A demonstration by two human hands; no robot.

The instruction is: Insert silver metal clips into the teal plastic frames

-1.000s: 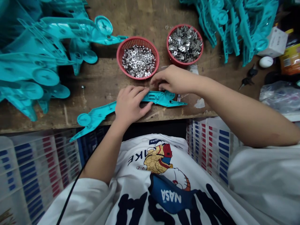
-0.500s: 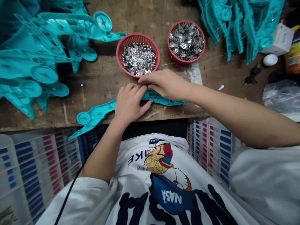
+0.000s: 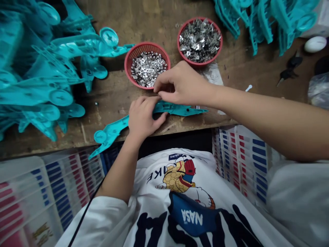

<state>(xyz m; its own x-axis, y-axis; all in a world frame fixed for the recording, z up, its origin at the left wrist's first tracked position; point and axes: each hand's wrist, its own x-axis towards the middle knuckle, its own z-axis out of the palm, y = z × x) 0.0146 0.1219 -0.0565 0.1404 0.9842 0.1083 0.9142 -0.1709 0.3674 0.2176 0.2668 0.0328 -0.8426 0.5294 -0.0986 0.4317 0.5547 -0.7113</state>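
Note:
A long teal plastic part lies along the table's near edge, its left end with a round disc sticking out past the edge. My left hand is wrapped over its middle, thumb on the near side, fingers on the far side. Just above the part, my right hand is bent with thumb and fingertips close together near the left fingertips. Whatever sits in that pinch is too small to make out. Right behind the hands stands a red basket filled with small shiny metal pieces.
A second red basket of metal clips stands farther right. Teal parts are heaped on the left, and more teal parts lie at the back right. Keys and a white egg-shaped object are at the right. Plastic crates stand below the table edge.
My right hand has lifted slightly off the teal part, its thumb and fingers now arched in a pinch. My left hand keeps its hold. The camera view has shifted a little.

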